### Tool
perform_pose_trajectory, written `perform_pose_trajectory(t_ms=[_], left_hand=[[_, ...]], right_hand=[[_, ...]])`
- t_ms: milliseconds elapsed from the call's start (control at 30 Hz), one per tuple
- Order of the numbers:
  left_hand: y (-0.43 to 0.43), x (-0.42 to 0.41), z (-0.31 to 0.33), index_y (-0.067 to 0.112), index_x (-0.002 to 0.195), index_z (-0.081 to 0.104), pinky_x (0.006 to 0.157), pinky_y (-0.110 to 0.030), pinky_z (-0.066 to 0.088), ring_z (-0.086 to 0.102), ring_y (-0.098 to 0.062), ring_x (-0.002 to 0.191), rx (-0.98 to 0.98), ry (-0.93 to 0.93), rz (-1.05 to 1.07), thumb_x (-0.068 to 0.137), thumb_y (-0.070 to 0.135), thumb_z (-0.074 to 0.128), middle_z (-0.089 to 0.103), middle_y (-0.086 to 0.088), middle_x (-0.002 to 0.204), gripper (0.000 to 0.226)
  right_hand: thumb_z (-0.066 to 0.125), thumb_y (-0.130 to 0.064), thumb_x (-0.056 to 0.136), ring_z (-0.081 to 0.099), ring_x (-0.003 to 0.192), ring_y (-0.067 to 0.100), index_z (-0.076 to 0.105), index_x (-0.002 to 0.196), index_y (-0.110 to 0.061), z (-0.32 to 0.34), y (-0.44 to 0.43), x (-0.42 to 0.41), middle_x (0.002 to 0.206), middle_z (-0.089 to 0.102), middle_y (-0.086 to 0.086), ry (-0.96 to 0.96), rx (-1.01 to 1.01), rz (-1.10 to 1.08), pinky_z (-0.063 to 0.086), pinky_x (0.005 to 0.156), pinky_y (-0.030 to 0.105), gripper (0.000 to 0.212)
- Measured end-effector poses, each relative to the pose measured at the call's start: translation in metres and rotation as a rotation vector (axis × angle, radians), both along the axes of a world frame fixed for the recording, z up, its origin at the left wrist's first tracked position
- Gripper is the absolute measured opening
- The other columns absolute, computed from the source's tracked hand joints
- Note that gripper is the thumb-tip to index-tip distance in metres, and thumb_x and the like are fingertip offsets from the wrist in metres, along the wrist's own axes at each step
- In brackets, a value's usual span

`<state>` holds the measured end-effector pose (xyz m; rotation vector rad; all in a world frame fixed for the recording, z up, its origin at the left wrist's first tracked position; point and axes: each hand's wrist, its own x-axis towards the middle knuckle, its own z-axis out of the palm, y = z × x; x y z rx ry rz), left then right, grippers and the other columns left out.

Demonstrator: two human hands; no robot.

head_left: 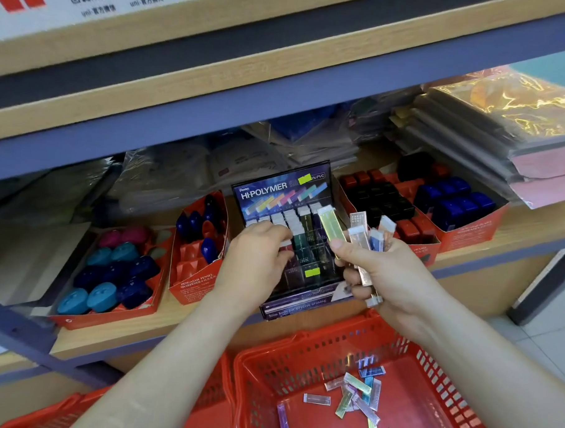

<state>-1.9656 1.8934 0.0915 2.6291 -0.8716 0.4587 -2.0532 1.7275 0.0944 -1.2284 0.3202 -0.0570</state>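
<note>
- Left hand (260, 255) sits at centre frame over the display box (285, 188), fingers curled down round the white end of one slim eraser (285, 243) that stands in a slot on the left side of the box.
- Right hand (388, 276), just right of centre, grips a fan of erasers (359, 236) with the thumb across them. Their long axes run up the frame, splaying toward the upper left and upper right, white ends mostly up.
- The step looks like seating that eraser. It should go best with the long axis in line with the slot, white end up like its neighbours, pressed straight down without nudging them sideways.
- Red basket (301, 347) at the lower right holds loose erasers (357, 395) lying flat, pointing every way.
- Sharpener trays (110, 271) flank the box on the shelf.
</note>
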Motion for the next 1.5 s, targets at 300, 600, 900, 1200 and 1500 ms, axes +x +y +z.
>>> perform_pose_trajectory(t_ms=[300, 600, 900, 1200, 1500], left_hand=[[0.003, -0.016, 0.034, 0.024, 0.107, 0.072, 0.079, -0.02, 0.055, 0.065, -0.005, 0.084, -0.581, 0.557, 0.125, 0.091, 0.021, 0.065, 0.071, 0.01, 0.092, 0.018], [0.021, -0.018, 0.047, 0.017, 0.09, 0.075, 0.065, -0.021, 0.056, 0.072, -0.018, 0.072, -0.791, 0.645, 0.144, 0.078, 0.01, 0.078, 0.075, -0.004, 0.078, 0.014], [-0.009, 0.022, 0.052, 0.029, 0.079, 0.07, 0.076, -0.027, 0.058, 0.07, -0.009, 0.074, -0.644, 0.39, 0.105, 0.083, 0.012, 0.074, 0.072, 0.007, 0.076, 0.018], [-0.046, 0.071, 0.032, 0.016, 0.094, 0.075, 0.075, -0.023, 0.048, 0.063, -0.01, 0.081, -0.124, 0.232, 0.034, 0.087, 0.019, 0.071, 0.07, 0.002, 0.09, 0.008], [-0.063, 0.079, 0.027, 0.017, 0.087, 0.074, 0.067, -0.031, 0.05, 0.064, -0.023, 0.081, 0.234, 0.111, 0.079, 0.082, 0.02, 0.07, 0.071, -0.002, 0.087, 0.007]], right_hand=[[0.068, -0.006, 0.088, 0.042, 0.048, 0.008, 0.062, 0.092, -0.012, 0.001, 0.005, 0.0, 0.068, 0.056, 0.001, 0.102, -0.052, 0.114, 0.027, 0.039, 0.02, 0.009], [0.071, -0.027, 0.087, 0.047, 0.046, 0.006, 0.069, 0.099, -0.017, 0.001, 0.014, -0.003, 0.072, 0.063, 0.002, 0.142, -0.031, 0.176, 0.03, 0.037, 0.017, 0.016], [0.059, -0.015, 0.093, 0.053, 0.051, 0.014, 0.059, 0.113, -0.005, 0.009, -0.001, 0.004, 0.07, 0.058, 0.008, 0.168, 0.295, -0.047, 0.032, 0.033, 0.018, 0.022], [0.068, -0.028, 0.089, 0.059, 0.051, 0.013, 0.065, 0.103, -0.008, 0.008, -0.019, 0.005, 0.069, 0.057, 0.005, 0.106, 0.207, -0.097, 0.029, 0.033, 0.016, 0.024], [0.055, -0.013, 0.096, 0.061, 0.054, 0.013, 0.069, 0.103, -0.001, 0.011, -0.024, 0.004, 0.076, 0.061, 0.012, 0.154, 0.275, -0.095, 0.032, 0.033, 0.018, 0.02]])
